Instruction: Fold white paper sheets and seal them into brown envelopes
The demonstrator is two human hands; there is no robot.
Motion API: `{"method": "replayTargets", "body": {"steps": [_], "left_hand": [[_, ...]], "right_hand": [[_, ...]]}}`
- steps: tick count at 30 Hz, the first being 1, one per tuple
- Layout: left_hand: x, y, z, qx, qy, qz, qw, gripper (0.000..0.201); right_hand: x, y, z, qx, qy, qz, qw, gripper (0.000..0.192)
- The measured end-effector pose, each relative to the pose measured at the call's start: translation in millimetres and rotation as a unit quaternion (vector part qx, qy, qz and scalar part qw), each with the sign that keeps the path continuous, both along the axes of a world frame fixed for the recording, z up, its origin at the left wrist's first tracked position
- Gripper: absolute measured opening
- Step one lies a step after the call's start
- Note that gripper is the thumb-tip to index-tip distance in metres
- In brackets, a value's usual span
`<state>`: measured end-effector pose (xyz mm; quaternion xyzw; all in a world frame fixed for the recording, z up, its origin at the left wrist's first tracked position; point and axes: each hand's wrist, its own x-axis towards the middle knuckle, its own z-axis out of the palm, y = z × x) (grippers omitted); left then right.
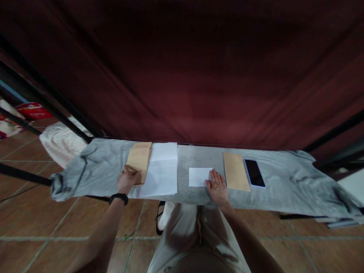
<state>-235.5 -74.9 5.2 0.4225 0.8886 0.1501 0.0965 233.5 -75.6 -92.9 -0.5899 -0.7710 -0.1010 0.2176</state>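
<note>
Grey cloth (99,172) covers the table; a dark red curtain (182,68) hangs at 12 o'clock. White sheets (163,170) lie at centre, a brown envelope stack (139,157) touching them at 9 o'clock. Left hand (127,180) pinches the stack's near edge. Right hand (217,187), fingers spread flat, touches a small white paper (199,176); at 3 o'clock lie a single brown envelope (235,171) and a phone (254,173).
</note>
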Motion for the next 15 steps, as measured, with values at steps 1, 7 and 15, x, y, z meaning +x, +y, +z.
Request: {"method": "replayTargets", "body": {"steps": [1, 7, 15], "left_hand": [[-2.6, -2.5, -1.5, 0.004, 0.003, -0.010, 1.000, 0.094], [-0.5, -10.0, -4.5, 0.046, 0.046, -0.005, 0.998, 0.084], [-17.9, 7.0, -6.2, -0.030, 0.012, 0.071, 0.997, 0.079]], "right_hand": [[0.1, 0.0, 0.2, -0.001, -0.003, 0.001, 1.000, 0.058], [0.0, -0.4, 0.3, -0.015, -0.007, -0.005, 1.000, 0.058], [-0.1, 0.7, -3.0, -0.018, -0.007, -0.007, 1.000, 0.058]]}}
